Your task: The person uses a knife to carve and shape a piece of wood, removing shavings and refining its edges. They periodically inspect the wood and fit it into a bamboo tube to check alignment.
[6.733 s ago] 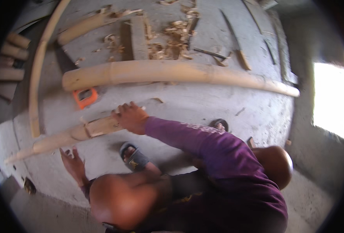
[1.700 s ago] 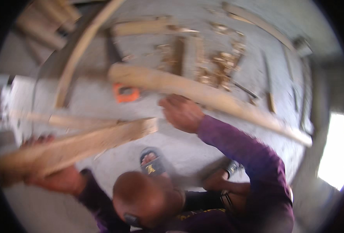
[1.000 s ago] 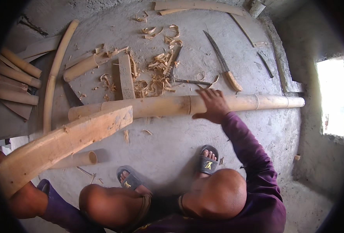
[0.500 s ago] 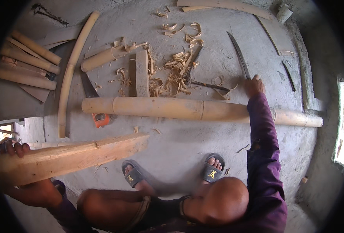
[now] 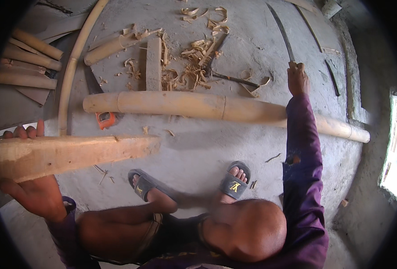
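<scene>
Head view: the concrete floor [image 5: 194, 141] is filling most of the scene, and the long pole [image 5: 176, 104] is lying crosswise on it, perhaps set there so that both ends are staying within reach. Nearer the person, the beam [image 5: 73, 153] is resting in the left grip [image 5: 38, 193]: palm under it, fingertips showing past the far edge, thumb at the near side. This grip is supporting rather than squeezing, presumably because the weight is bearing down on the palm. Its right end is pointing out over the floor, while its left end is running out at the dark rim.

Beyond the pole, the knife [image 5: 283, 33] is extending straight out of the right grip [image 5: 298, 80], which is clenching the handle; the blade is pointing away from the body, seemingly the safer way to hold it. Whether it is touching the floor, I cannot tell. The saw [image 5: 110, 122] is lying partly hidden by the pole, orange handle on the near side. Curled shavings [image 5: 191, 80] are scattering across the floor beyond.
</scene>
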Demonstrator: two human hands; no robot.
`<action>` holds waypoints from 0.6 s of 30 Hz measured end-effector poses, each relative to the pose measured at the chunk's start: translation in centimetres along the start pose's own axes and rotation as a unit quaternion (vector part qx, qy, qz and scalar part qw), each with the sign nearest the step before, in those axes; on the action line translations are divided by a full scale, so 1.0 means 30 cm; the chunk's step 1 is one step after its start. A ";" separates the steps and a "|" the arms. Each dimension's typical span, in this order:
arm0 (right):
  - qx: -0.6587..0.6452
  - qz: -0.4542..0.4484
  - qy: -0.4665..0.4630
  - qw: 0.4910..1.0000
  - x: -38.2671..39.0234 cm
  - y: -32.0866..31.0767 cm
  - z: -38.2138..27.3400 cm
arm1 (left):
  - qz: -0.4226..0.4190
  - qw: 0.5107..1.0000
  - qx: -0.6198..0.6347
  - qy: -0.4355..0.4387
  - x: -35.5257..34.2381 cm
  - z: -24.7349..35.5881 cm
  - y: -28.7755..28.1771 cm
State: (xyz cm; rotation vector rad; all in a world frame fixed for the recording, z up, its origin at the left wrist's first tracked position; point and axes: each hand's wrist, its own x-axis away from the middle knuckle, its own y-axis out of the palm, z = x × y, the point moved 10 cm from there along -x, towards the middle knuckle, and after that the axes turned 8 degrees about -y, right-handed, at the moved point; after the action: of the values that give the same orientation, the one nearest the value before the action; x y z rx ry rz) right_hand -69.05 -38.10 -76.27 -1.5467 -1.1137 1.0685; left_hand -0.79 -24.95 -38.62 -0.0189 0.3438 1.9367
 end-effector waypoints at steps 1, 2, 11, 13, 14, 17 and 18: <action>0.034 0.015 -0.030 0.999 -0.004 -0.010 -0.015 | -0.073 0.996 0.031 -0.030 0.003 -0.020 0.043; 0.037 -0.017 -0.020 0.999 -0.003 0.018 -0.003 | -0.189 0.978 0.068 -0.061 0.015 -0.035 0.111; 0.149 -0.081 0.005 0.986 0.046 0.199 0.090 | -0.209 0.971 0.082 -0.079 0.007 -0.050 0.103; 0.127 -0.083 -0.010 0.988 0.045 0.218 0.091 | -0.238 0.964 0.083 -0.082 0.027 -0.035 0.183; 0.116 -0.078 -0.024 0.990 0.040 0.216 0.085 | -0.335 0.932 0.103 -0.092 0.045 -0.030 0.286; 0.046 -0.107 0.006 0.993 0.028 0.191 0.105 | -0.072 0.996 0.051 -0.018 -0.002 0.011 0.310; 0.006 -0.065 0.000 0.998 0.017 0.135 0.094 | 0.072 0.997 0.006 0.026 0.032 0.046 0.289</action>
State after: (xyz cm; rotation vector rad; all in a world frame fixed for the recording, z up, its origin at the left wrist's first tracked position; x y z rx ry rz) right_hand -70.96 -37.76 -80.83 -1.4441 -1.1886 0.9863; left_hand -8.84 -26.73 -35.46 -0.0374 0.3998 2.0792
